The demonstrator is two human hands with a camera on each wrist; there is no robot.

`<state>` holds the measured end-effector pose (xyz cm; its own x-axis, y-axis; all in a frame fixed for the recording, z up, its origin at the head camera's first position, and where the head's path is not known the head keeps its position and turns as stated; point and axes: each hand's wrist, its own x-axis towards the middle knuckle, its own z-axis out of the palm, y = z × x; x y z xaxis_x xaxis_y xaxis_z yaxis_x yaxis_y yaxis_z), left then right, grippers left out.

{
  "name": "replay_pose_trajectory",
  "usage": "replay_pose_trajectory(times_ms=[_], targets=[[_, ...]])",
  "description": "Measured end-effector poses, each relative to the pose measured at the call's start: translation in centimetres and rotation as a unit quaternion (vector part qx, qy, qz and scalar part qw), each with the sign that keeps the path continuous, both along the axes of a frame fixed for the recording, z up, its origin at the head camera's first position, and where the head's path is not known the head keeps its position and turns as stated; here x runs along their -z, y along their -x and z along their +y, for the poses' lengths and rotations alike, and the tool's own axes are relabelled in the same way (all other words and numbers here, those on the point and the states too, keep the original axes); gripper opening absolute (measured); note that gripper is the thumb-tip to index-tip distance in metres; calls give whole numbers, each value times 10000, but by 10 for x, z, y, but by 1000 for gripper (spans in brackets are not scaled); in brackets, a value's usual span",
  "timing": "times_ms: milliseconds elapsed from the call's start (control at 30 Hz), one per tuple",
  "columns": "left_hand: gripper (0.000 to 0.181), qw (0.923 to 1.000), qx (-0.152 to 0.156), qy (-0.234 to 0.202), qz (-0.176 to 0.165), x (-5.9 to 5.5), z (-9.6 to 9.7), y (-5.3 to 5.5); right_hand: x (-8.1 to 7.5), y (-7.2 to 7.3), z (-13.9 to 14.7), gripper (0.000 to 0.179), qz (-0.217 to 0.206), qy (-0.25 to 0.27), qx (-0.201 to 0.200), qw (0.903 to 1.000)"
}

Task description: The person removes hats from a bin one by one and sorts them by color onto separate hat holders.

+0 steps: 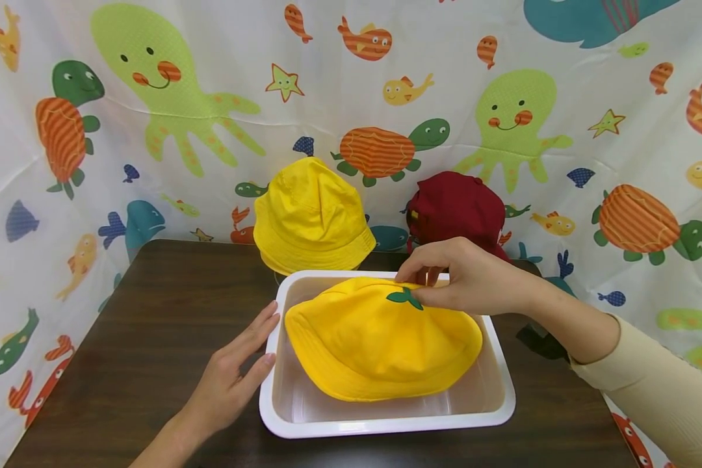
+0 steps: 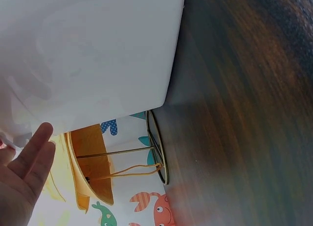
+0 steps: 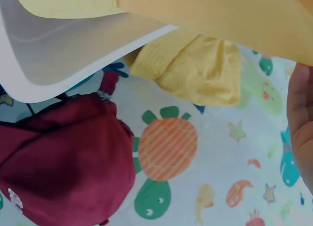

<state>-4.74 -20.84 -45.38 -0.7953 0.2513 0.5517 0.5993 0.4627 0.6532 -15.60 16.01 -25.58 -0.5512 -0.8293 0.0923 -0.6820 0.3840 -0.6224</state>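
Observation:
A yellow bucket hat with a green leaf patch sits tilted over a white plastic tub, its brim within the tub's rim. My right hand pinches the hat's crown beside the patch, between thumb and fingers. On the tub's left rim, my left hand rests with its fingers extended. The left wrist view shows those fingers straight near the tub's outer wall. Yellow cloth fills the top of the right wrist view, where my right hand shows only partly.
Behind the tub, another yellow hat hangs on a wire stand. A dark red cap stands at the back right. All are on a dark wooden table, before a sea-animal print curtain. A black object lies right of the tub.

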Motion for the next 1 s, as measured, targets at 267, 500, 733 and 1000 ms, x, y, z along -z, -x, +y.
replay_pose_trajectory(times_ms=[267, 500, 733, 1000], targets=[[68, 10000, -33, -27, -69, 1, 1, -2, -10, -4, 1, 26, 206, 333, -179, 9991], [68, 9996, -80, -11, -270, 1, 3, -6, -21, -2, 6, 26, 608, 672, -309, 9954], [68, 10000, -14, -64, -8, 3, 4, -7, -33, 1, 8, 30, 1098, 952, -233, 9891], [68, 9999, -61, -23, -88, 2, 5, -10, -41, 12, 5, 31, 1345, 1169, -100, 9839]])
